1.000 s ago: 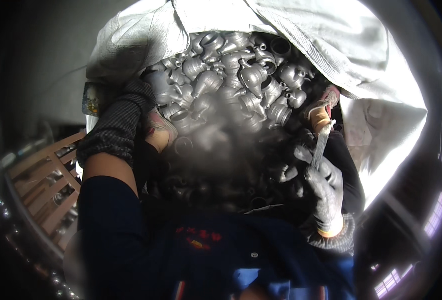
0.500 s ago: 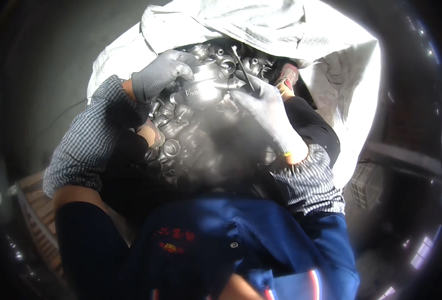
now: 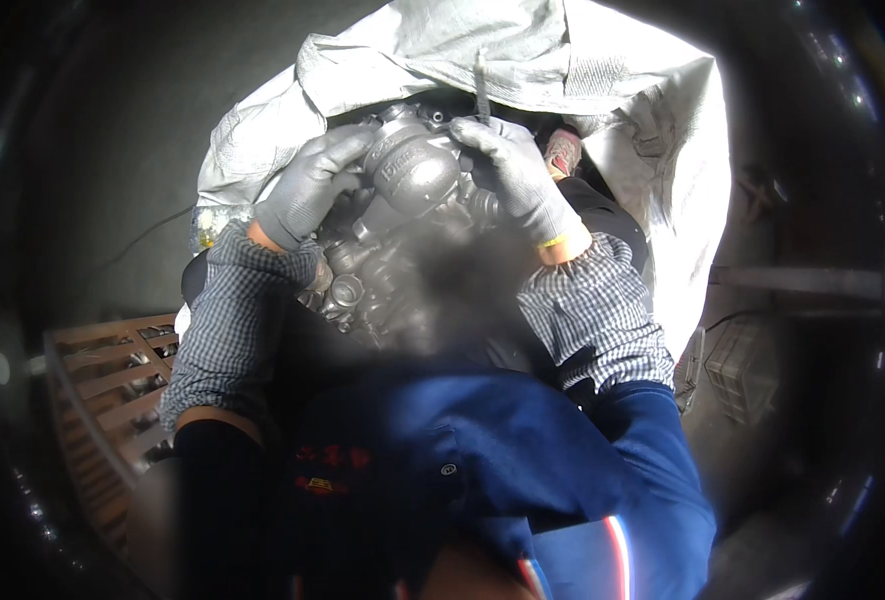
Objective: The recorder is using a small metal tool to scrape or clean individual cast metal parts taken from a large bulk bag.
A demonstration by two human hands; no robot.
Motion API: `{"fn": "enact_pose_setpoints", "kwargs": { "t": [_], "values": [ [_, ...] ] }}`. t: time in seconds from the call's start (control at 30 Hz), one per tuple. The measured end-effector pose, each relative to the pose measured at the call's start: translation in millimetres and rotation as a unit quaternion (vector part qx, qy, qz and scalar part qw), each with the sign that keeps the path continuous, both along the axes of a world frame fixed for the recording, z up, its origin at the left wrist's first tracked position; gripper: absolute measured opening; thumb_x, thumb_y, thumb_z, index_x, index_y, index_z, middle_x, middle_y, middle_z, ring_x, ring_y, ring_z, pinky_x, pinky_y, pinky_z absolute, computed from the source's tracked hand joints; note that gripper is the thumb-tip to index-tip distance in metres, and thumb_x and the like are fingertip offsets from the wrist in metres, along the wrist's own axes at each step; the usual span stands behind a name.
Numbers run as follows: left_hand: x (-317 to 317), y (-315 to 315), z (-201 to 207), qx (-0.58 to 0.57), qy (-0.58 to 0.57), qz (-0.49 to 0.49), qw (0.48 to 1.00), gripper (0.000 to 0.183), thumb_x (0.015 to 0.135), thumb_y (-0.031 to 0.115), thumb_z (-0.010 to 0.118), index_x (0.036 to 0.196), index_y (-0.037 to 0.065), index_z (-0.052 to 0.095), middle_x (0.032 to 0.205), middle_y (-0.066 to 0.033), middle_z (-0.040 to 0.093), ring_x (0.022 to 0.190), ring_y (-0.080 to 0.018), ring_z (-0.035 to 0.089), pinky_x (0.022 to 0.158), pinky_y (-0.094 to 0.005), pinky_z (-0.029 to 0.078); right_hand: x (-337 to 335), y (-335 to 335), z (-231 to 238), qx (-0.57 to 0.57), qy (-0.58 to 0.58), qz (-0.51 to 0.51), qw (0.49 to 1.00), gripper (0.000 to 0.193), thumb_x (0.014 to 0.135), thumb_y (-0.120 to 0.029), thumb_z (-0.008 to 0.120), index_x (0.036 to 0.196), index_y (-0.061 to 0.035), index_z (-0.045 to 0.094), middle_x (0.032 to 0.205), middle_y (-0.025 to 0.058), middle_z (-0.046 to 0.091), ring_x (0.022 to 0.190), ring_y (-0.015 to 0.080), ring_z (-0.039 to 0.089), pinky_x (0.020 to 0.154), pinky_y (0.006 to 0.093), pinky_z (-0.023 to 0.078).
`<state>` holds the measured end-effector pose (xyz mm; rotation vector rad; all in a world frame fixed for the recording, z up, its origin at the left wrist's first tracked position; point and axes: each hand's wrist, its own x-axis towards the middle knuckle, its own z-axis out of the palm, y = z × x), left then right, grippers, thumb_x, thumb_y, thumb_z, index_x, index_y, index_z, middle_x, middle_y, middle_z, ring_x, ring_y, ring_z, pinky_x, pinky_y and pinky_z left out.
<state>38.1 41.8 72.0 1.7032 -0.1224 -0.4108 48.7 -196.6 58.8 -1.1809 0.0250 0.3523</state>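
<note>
A large rounded grey metal casting [image 3: 414,175] with raised lettering is tilted in front of me, over a heap of smaller castings. My gloved left hand [image 3: 312,188] grips it by its left side, thumb along the upper rim. On the other side, my gloved right hand [image 3: 514,172] is closed around a thin rod-like tool [image 3: 481,88], whose end points up and away from me. That hand is beside the casting's right side; whether it touches it I cannot tell. The tool's lower part is hidden by the fingers.
A big white woven sack [image 3: 652,190] with folded-back edges surrounds the heap of metal castings [image 3: 347,290]. A pink shoe [image 3: 562,152] shows inside, at the right. At the left stands a brown slatted crate [image 3: 112,375] with parts in it; a grey crate [image 3: 742,375] is at the right.
The casting has been turned and tilted, so its lettered face sits differently. My right hand has moved up, and the tool now points more upright. The view has shifted slightly.
</note>
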Motion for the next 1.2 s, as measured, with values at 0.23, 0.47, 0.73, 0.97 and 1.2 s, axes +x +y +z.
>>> {"fn": "enact_pose_setpoints", "kwargs": {
  "t": [0.23,0.47,0.73,0.97,1.2],
  "values": [
    [8,-13,-50,-0.329,0.184,0.104,0.920,0.031,0.096,0.014,0.045,0.118,-0.002,0.059,0.108,-0.0095,0.065,0.094,-0.0115,0.061,0.079,-0.0232,0.051,20,11,-30,-0.041,-0.005,0.023,0.999,0.017,0.088,-0.018,0.066,0.095,-0.0033,0.068,0.080,-0.0008,0.066,0.061,0.0048,0.054,0.053,0.0210,0.044],
    [13,-15,-54,-0.412,0.104,0.156,0.891,0.034,0.098,0.015,0.042,0.124,-0.003,0.054,0.119,-0.0145,0.062,0.107,-0.0215,0.061,0.091,-0.0319,0.050,23,16,-41,-0.070,-0.024,-0.049,0.996,0.020,0.092,-0.017,0.061,0.101,-0.0006,0.068,0.078,0.0006,0.065,0.058,0.0028,0.051,0.050,0.0184,0.039],
    [19,-10,-49,-0.494,0.174,0.200,0.828,0.035,0.098,0.019,0.041,0.125,-0.001,0.051,0.118,-0.0158,0.060,0.111,-0.0279,0.059,0.091,-0.0402,0.051,-3,33,-51,-0.198,-0.143,0.043,0.969,0.052,0.084,-0.023,0.070,0.125,0.0053,0.055,0.115,0.0180,0.065,0.108,0.0181,0.060,0.093,0.0315,0.046],
    [20,-13,-53,-0.463,0.174,0.239,0.836,0.034,0.097,0.020,0.043,0.128,0.006,0.049,0.125,-0.0124,0.056,0.110,-0.0260,0.058,0.089,-0.0438,0.051,-7,45,-50,-0.376,-0.314,0.006,0.872,0.072,0.079,-0.029,0.073,0.136,0.0032,0.043,0.119,0.0251,0.059,0.112,0.0340,0.059,0.095,0.0381,0.046],
    [19,-19,-48,-0.486,0.190,0.209,0.827,0.034,0.101,0.028,0.038,0.120,0.002,0.052,0.112,-0.0124,0.061,0.103,-0.0252,0.060,0.085,-0.0472,0.052,7,38,-57,-0.384,-0.329,-0.056,0.861,0.042,0.077,-0.022,0.072,0.115,-0.0073,0.063,0.095,0.0151,0.067,0.087,0.0293,0.065,0.077,0.0365,0.051]
  ]
}}
